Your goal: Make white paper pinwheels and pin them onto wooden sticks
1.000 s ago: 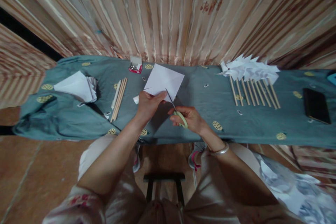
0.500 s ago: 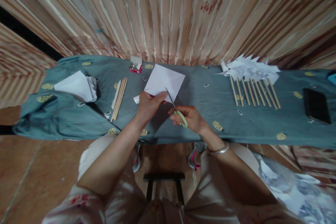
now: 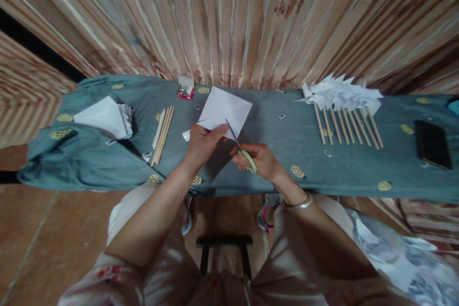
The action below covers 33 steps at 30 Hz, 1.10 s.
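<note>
My left hand (image 3: pixel 205 142) is closed on the near corner of a white square sheet of paper (image 3: pixel 225 107), its thumb lying on top. The paper is held up over the cloth, with a slit on its left side. In my right hand (image 3: pixel 261 159) is a pair of scissors (image 3: pixel 247 160) with light green handles, my fingers around the loops. The scissors' blades meet the paper's near right edge and point toward its middle. Whether the blades are fully closed I cannot make out. Behind my left hand, a white rolled piece (image 3: pixel 186 135) shows partly.
On the blue-green cloth (image 3: pixel 276 138) stands a small box of metal pins (image 3: pixel 185 90). Several wooden sticks (image 3: pixel 165 134) and a stack of white paper (image 3: pixel 103 117) lie left. Paper pinwheels on sticks (image 3: pixel 344 95) and a black phone (image 3: pixel 432 144) lie right.
Almost nothing differs. The paper has shifted very slightly, while both hands and the scissors hold nearly the same position at its near right edge.
</note>
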Each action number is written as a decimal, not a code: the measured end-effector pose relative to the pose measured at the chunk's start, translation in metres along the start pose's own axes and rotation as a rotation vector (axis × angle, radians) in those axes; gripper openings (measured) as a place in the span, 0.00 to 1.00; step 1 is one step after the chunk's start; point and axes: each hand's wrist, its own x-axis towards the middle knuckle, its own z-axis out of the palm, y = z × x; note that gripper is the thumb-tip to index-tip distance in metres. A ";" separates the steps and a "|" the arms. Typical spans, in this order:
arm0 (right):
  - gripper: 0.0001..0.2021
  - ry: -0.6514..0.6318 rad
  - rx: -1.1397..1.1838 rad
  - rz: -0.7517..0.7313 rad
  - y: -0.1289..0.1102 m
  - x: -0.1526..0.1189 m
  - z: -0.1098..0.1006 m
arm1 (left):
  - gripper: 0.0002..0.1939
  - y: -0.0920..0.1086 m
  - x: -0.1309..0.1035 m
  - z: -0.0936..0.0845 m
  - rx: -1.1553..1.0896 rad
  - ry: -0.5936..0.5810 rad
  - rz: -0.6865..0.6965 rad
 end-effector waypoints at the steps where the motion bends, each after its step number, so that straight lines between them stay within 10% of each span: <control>1: 0.21 0.002 0.002 -0.002 0.000 0.000 0.000 | 0.08 0.000 0.000 0.000 0.002 -0.002 0.000; 33: 0.25 -0.110 -0.077 0.034 0.000 -0.003 -0.008 | 0.11 0.010 0.006 -0.002 -0.137 0.089 -0.059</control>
